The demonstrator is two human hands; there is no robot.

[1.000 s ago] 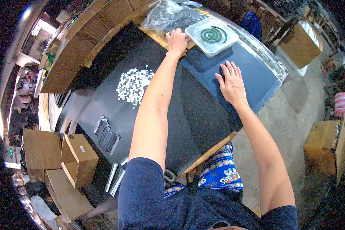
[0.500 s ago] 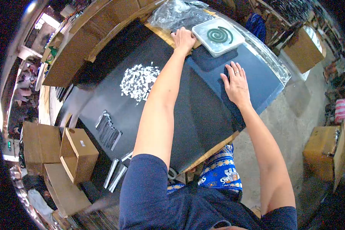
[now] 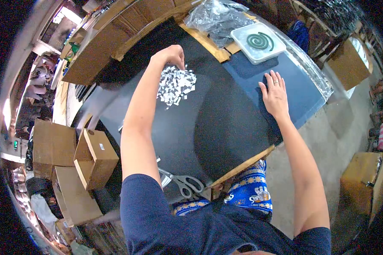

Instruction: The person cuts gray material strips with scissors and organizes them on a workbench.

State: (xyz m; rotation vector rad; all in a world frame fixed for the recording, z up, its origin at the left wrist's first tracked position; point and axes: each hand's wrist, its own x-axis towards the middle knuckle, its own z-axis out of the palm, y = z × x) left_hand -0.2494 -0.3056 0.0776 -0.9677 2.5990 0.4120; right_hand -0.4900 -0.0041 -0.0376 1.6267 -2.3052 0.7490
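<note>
My left hand (image 3: 171, 56) is at the top edge of a heap of small white pieces (image 3: 176, 87) on the black tabletop (image 3: 230, 123). Its fingers point down and are pressed together; whatever they may hold is too small to make out. My right hand (image 3: 275, 94), with a ring on one finger, lies flat on the dark blue sheet (image 3: 304, 93). Beyond it, a clear plastic tub (image 3: 247, 36) with a green coil (image 3: 259, 41) on its lid rests on the sheet. Grey-handled scissors (image 3: 185, 182) lie near the table's front edge, partly behind my left arm.
Crumpled clear plastic (image 3: 217, 21) lies at the far edge. A long cardboard wall (image 3: 127, 32) runs along the back left. Open cardboard boxes (image 3: 95, 157) stand at the left, another box (image 3: 357, 182) at the right on the floor.
My left hand has moved left from beside the plastic tub to the white pieces. The scissors now show. The view has shifted, while my right hand stays flat on the blue sheet.
</note>
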